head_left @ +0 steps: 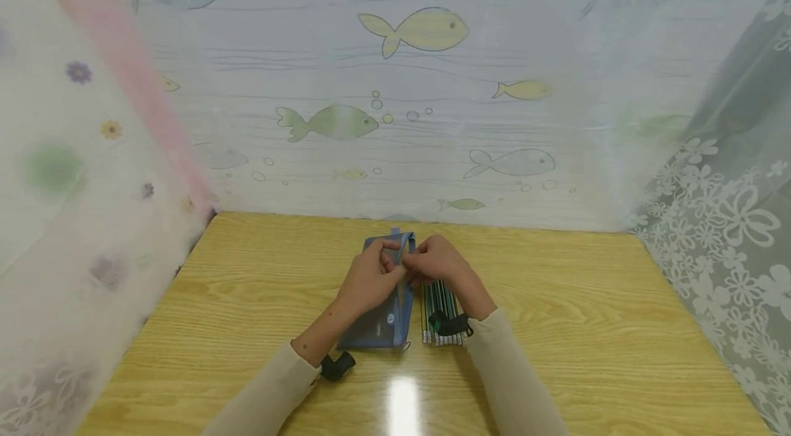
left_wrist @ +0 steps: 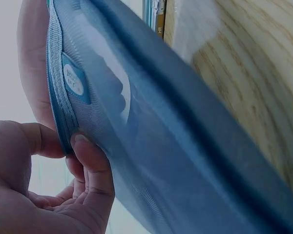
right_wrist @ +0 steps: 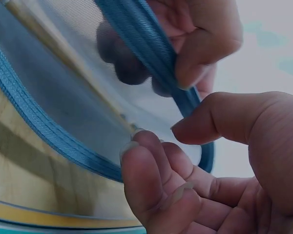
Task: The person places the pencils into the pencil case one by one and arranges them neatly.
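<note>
A blue mesh zip pouch [head_left: 371, 326] lies lengthwise on the table with its zipped side parted. My left hand [head_left: 369, 277] pinches the zipper edge [left_wrist: 61, 105] between thumb and fingers, close to a small round label [left_wrist: 73, 79]. At the pouch's mouth is my right hand [head_left: 440, 261], its fingers loosely bent and the thumb apart from them. Inside the mesh runs a slim pencil [right_wrist: 63, 53], its near end right at the right fingertips [right_wrist: 139, 158]. A row of striped pencils [head_left: 440, 302] lies beside the pouch, partly under the right hand and wrist.
The wooden table [head_left: 556, 285] stretches out on both sides, with fish-patterned fabric [head_left: 420, 147] hanging at its back edge. Black wrist-worn pieces [head_left: 338, 366] show at both cuffs. White lace flowers [head_left: 741, 230] cover the fabric on the right.
</note>
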`<control>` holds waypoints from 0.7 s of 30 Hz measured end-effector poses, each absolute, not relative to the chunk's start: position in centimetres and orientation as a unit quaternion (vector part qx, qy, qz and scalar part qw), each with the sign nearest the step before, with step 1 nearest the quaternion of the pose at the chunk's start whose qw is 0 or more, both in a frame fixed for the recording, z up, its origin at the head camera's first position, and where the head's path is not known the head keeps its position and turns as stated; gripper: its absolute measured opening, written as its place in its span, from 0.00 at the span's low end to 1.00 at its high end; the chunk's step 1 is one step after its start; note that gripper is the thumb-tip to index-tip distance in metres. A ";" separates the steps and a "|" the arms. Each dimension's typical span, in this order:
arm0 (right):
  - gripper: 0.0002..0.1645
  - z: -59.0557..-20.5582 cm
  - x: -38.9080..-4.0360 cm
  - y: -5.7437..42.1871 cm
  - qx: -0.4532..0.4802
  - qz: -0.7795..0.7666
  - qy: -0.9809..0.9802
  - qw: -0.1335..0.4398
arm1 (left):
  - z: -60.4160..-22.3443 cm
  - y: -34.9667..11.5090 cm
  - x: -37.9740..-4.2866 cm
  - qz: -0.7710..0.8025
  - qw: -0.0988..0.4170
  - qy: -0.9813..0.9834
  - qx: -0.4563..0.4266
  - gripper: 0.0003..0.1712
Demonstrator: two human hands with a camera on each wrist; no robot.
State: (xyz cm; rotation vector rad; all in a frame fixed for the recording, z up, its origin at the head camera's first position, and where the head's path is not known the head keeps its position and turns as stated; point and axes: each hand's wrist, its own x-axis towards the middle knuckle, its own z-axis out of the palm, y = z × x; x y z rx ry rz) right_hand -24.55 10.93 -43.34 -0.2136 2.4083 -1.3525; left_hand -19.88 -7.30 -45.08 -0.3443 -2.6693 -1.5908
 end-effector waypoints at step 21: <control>0.10 -43.6 -23.2 16.1 -0.110 -0.408 0.899 0.113 | -45.2 -7.4 -20.0 -0.514 0.019 -0.850 -0.110 0.25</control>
